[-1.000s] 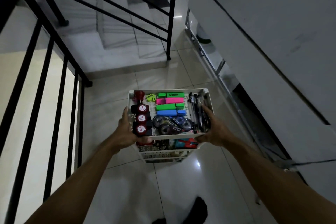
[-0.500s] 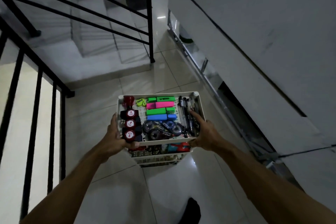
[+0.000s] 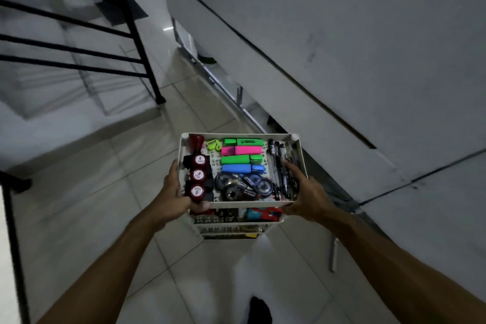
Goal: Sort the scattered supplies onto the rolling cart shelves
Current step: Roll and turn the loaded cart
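Note:
A white rolling cart (image 3: 243, 203) stands on the tiled floor in front of me. Its top shelf holds red stamps (image 3: 197, 175) on the left, green, pink and blue highlighters (image 3: 242, 156) in the middle, correction tape rollers (image 3: 244, 184) below them, and black pens (image 3: 282, 169) on the right. Lower shelves show more supplies, mostly hidden. My left hand (image 3: 175, 192) grips the top shelf's left near corner. My right hand (image 3: 305, 192) grips its right near corner, thumb over the rim by the pens.
A black stair railing (image 3: 131, 34) and steps rise at the left. A white wall (image 3: 342, 47) runs along the right with a metal rail (image 3: 223, 87) at its base. Glossy floor tiles (image 3: 92, 205) lie around the cart. My dark shoe (image 3: 259, 310) shows at the bottom.
The view has swung right and the cart has rolled along the floor toward the wall side, with both hands keeping their grip on the top shelf.

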`<state>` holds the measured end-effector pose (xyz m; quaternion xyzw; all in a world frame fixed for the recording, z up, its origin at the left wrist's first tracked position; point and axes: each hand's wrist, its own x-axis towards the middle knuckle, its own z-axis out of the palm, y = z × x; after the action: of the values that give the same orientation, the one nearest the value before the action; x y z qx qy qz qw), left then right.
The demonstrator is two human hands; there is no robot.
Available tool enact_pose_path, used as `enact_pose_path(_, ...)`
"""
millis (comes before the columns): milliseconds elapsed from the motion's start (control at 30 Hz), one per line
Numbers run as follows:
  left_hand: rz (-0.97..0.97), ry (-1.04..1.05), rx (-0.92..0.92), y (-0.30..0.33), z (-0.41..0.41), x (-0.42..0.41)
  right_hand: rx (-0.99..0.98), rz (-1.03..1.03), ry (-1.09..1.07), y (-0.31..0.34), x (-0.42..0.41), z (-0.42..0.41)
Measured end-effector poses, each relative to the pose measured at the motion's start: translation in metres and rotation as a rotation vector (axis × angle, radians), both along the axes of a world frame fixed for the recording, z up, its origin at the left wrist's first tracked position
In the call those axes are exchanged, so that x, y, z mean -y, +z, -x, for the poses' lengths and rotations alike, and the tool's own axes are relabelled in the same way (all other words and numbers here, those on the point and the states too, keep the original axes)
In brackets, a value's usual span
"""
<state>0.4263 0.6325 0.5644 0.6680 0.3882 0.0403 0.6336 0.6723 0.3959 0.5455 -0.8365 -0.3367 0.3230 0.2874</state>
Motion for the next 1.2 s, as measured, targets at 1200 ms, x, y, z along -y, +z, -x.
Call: enact_pose_path(1200,0.001,-1.085,0.07,0.017,-0.474,0.066,0.134,-0.038,-0.987,-0.022,0.156,-0.125)
